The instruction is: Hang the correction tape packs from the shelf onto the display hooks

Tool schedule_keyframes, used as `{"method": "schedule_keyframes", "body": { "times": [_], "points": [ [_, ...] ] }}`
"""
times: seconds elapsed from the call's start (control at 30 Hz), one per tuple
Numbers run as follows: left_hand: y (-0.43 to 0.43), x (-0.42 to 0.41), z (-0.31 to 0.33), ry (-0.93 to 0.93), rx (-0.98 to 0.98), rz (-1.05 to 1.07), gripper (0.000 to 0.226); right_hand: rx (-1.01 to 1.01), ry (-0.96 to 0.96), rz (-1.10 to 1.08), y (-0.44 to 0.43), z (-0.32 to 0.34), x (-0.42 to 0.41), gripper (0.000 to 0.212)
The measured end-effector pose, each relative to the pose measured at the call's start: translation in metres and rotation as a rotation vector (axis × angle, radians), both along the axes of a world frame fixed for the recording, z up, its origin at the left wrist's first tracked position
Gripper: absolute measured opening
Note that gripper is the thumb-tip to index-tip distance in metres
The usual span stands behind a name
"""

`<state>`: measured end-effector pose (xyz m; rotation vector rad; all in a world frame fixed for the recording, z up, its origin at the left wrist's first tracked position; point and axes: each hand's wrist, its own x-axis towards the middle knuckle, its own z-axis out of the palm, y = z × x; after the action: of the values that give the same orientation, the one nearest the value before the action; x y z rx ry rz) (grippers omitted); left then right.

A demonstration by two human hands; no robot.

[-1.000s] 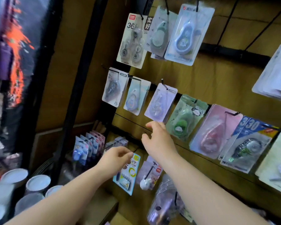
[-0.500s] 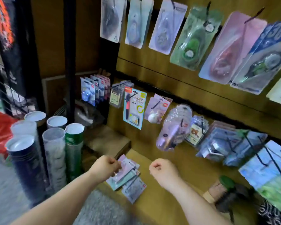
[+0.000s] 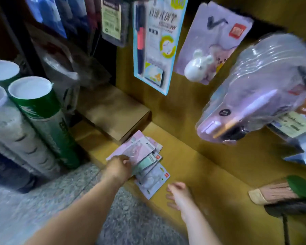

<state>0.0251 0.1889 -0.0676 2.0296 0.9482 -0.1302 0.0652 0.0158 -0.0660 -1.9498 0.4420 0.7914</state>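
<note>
Near the left end of the wooden shelf (image 3: pixel 210 170), close to its front edge: a fanned pile of flat correction tape packs (image 3: pixel 145 156); rectangular card backs in pink, mint and pale lilac under glossy clear blisters, with small red labels at the corners; overlapped like slipped playing cards.

Left hand (image 3: pixel 119 167): rests on the near-left corner of the pile; curls its fingers round the edge of the pink top pack and grips it.

Right hand (image 3: pixel 177 193): hangs over the front edge of the shelf, just right of the lowest pack; blurred, with fingers spread and relaxed, holding nothing.

Behind the pile, against the back left corner: a plain brown cardboard box (image 3: pixel 113 110), matte and flat-topped.

Off the left end of the shelf, on the speckled stone floor (image 3: pixel 127 218): tall round tubes (image 3: pixel 42 112) with white caps, one of them green and glossy.

Above the shelf, on the back panel: a long blue-edged card with a pen (image 3: pixel 157 41); beside it a lilac card with a small white rabbit shape (image 3: pixel 208 46); further right a thick bunch of shiny clear plastic packs (image 3: pixel 265 89).
</note>
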Motion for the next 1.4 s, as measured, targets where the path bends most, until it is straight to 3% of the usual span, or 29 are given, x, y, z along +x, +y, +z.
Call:
{"method": "schedule_keyframes", "body": {
  "times": [0.1, 0.23, 0.33, 0.53, 0.77, 0.97, 1.17, 1.4],
  "points": [
    [0.004, 0.017, -0.026, -0.046, 0.034, 0.073, 0.023, 0.043, 0.015, -0.042, 0.016, -0.031, 0.006, 0.014],
    [0.01, 0.022, -0.059, -0.016, -0.028, 0.198, 0.051, 0.196, 0.093, -0.108, 0.026, -0.066, 0.006, 0.04],
    [0.017, 0.023, -0.066, -0.01, 0.003, 0.2, 0.053, 0.277, 0.076, -0.221, 0.028, -0.074, 0.01, 0.04],
    [0.036, 0.028, -0.08, -0.109, -0.251, 0.252, 0.072, 0.117, -0.05, -0.357, 0.042, -0.086, 0.022, 0.056],
    [0.03, 0.029, -0.087, -0.082, -0.337, 0.225, 0.074, 0.122, -0.045, -0.312, 0.05, -0.092, 0.028, 0.063],
    [0.008, 0.031, -0.087, -0.113, -0.51, 0.077, 0.129, 0.222, -0.045, -0.258, 0.053, -0.081, 0.031, 0.047],
    [-0.006, 0.031, -0.077, -0.215, -0.546, -0.009, 0.091, 0.229, -0.028, -0.199, 0.052, -0.079, 0.035, 0.055],
    [-0.017, 0.03, -0.069, -0.296, -0.582, -0.053, 0.086, 0.261, -0.05, -0.188, 0.054, -0.076, 0.034, 0.056]
  ]
}}
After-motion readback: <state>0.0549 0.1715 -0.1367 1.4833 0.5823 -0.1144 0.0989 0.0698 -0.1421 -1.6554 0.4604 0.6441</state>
